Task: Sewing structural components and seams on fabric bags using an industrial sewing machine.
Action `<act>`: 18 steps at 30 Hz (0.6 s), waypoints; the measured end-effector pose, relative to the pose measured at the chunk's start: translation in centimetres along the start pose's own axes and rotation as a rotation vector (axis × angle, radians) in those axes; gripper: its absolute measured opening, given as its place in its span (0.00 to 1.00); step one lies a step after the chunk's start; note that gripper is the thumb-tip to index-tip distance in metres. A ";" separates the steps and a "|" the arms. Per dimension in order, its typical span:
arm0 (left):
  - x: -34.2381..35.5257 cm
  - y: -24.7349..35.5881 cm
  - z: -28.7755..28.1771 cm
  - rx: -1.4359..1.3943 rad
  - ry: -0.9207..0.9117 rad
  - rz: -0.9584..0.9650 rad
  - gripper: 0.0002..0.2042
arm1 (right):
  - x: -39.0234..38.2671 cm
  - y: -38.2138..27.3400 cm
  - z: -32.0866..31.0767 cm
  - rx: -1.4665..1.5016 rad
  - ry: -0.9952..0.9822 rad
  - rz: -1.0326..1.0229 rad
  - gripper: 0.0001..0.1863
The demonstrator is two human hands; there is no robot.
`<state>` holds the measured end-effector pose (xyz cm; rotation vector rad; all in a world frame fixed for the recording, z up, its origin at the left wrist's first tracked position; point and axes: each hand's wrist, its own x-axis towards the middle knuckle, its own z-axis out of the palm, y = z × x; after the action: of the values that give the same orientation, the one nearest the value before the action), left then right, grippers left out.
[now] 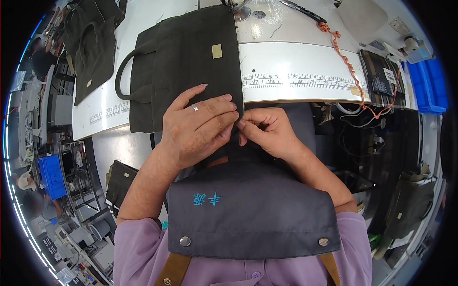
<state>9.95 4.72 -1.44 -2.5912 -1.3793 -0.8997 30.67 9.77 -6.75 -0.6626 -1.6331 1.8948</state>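
A dark olive fabric bag (191, 66) with a looped handle lies flat on the white sewing table, its handle toward the left. A small pale yellow patch (217, 51) shows on its upper right part. My left hand (198, 124), a ring on one finger, lies over the bag's near right corner, its fingertips at the edge and the thumb partly hidden below. Right beside it, my right hand (272, 131) pinches that corner between thumb and forefinger. Whether a thread or something else small is in the pinch, I cannot make out.
The sewing machine's metal base (242, 13) touches the bag's far edge. Black thread snips (303, 9) on an orange coiled cord (339, 45) lie far right. More dark bags (93, 52) rest at the left. Blue bins (429, 86) stand at the right. A printed ruler (305, 81) runs along the table.
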 end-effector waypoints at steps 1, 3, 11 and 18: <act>0.1 0.0 0.0 -0.001 0.000 0.001 0.10 | 0.0 0.1 0.1 0.019 0.026 0.016 0.10; 0.2 0.1 -0.2 0.028 -0.007 0.016 0.11 | 0.1 0.4 0.3 0.038 0.053 0.032 0.09; -0.3 -0.8 0.1 -0.052 -0.009 -0.028 0.12 | 0.7 1.5 0.2 0.069 0.043 0.004 0.06; 0.0 -0.3 -1.0 0.069 -0.035 0.085 0.08 | 0.5 0.9 0.4 0.103 0.059 0.003 0.07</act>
<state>9.30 4.58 -0.65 -2.6039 -1.2738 -0.7839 29.92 9.73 -7.57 -0.6725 -1.4886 1.9289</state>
